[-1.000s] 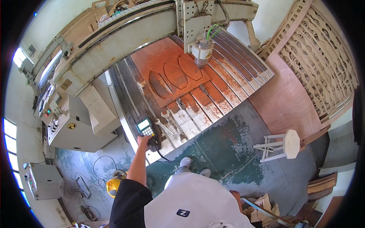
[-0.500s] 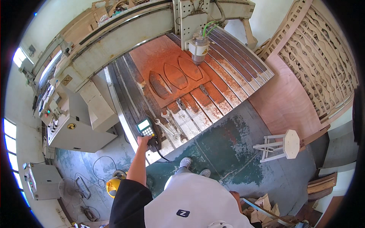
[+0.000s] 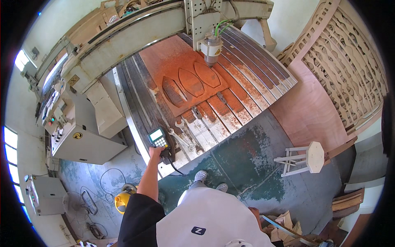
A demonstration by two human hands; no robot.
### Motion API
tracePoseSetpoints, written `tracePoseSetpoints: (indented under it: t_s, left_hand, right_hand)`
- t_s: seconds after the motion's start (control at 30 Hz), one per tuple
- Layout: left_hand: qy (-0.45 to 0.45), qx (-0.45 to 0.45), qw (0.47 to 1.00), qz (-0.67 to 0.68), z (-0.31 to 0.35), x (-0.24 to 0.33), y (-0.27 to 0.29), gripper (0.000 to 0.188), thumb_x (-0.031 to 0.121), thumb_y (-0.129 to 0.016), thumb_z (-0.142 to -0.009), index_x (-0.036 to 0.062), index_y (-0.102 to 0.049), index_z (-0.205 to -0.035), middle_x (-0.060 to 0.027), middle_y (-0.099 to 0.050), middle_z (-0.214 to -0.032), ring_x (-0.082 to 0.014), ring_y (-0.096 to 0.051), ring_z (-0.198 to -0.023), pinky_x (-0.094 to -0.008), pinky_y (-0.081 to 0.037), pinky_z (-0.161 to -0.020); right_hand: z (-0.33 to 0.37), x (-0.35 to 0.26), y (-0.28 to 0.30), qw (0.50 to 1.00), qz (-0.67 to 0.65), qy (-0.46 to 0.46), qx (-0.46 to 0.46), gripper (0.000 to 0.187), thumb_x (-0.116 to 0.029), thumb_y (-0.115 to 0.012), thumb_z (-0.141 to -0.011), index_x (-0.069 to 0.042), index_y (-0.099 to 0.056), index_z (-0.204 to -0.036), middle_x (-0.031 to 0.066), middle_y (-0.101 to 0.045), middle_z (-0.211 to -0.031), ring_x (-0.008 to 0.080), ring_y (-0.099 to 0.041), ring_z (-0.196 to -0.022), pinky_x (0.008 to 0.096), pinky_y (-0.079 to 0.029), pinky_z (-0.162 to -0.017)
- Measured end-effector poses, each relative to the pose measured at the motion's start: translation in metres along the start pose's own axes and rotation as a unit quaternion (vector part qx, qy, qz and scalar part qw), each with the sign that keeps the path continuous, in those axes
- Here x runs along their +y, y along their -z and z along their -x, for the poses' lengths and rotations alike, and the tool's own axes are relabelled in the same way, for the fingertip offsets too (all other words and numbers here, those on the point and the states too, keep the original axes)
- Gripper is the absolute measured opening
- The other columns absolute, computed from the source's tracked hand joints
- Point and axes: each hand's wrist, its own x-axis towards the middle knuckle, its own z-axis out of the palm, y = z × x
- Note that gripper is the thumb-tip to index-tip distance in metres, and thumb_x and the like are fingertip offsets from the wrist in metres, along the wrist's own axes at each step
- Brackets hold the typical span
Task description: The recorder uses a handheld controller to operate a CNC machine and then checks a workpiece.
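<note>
My left hand [image 3: 155, 152] is closed at the lower edge of a black handheld controller [image 3: 159, 138] with a lit screen and a keypad. Its thumb seems to lie by the keys, while the other fingers are mostly hidden. The controller rests on the near left corner of a slotted machine bed [image 3: 222, 127], its cable hanging off the edge. Only part of my right hand [image 3: 255, 212] shows, low beside my white apron; its fingers are hidden. Under the router spindle [image 3: 212, 51] lies a reddish board [image 3: 164, 57] with pointed oval outlines cut in it, covered in dust.
Wrenches [image 3: 181, 138] lie right of the controller, and clamps [image 3: 196, 112] sit at the board's near edge. The gantry [image 3: 131, 45] spans the bed. A white stool [image 3: 314, 157] stands right, a grey cabinet [image 3: 88, 140] left. Wood offcuts [image 3: 288, 224] and a yellow machine [image 3: 122, 201] are on the floor.
The spindle and gantry have shifted slightly away from me and a little to the left over the board. My left hand stays at the controller.
</note>
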Motion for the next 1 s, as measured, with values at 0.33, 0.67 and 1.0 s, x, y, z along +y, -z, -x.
tracePoseSetpoints:
  t_s: [0.33,0.67,1.0]
  left_hand:
    - [-0.052,0.021,0.998,0.039,-0.009,-0.010,0.002,0.025,0.001,-0.072,-0.068,-0.0060,-0.057,-0.086,-0.0135,-0.061,-0.076,-0.0223,-0.063,-0.060,-0.0332,-0.047,-0.046]
    - [-0.048,0.033,0.997,0.052,-0.005,-0.006,0.000,0.026,0.000,-0.071,-0.067,-0.0063,-0.057,-0.087,-0.0138,-0.061,-0.078,-0.0228,-0.063,-0.063,-0.0336,-0.047,-0.047]
    - [-0.012,-0.019,0.998,0.052,-0.008,-0.008,0.000,0.055,0.006,-0.077,-0.059,-0.0073,-0.046,-0.103,-0.0164,-0.058,-0.091,-0.0237,-0.060,-0.076,-0.0349,-0.050,-0.064]
  right_hand:
    - [-0.008,-0.003,-0.002,1.000,0.014,-0.013,0.003,0.028,-0.015,-0.059,-0.079,0.008,-0.057,-0.096,0.0152,-0.063,-0.074,0.0239,-0.060,-0.063,0.0359,-0.046,-0.052]
    - [-0.007,0.002,-0.001,0.999,-0.029,0.021,-0.017,0.030,-0.012,-0.059,-0.079,0.008,-0.057,-0.100,0.0167,-0.063,-0.075,0.0261,-0.061,-0.064,0.0387,-0.048,-0.054]
    - [-0.009,0.001,-0.002,0.999,0.030,0.022,-0.011,0.034,-0.013,-0.060,-0.077,0.011,-0.057,-0.101,0.0199,-0.064,-0.079,0.0293,-0.063,-0.067,0.0386,-0.051,-0.058]
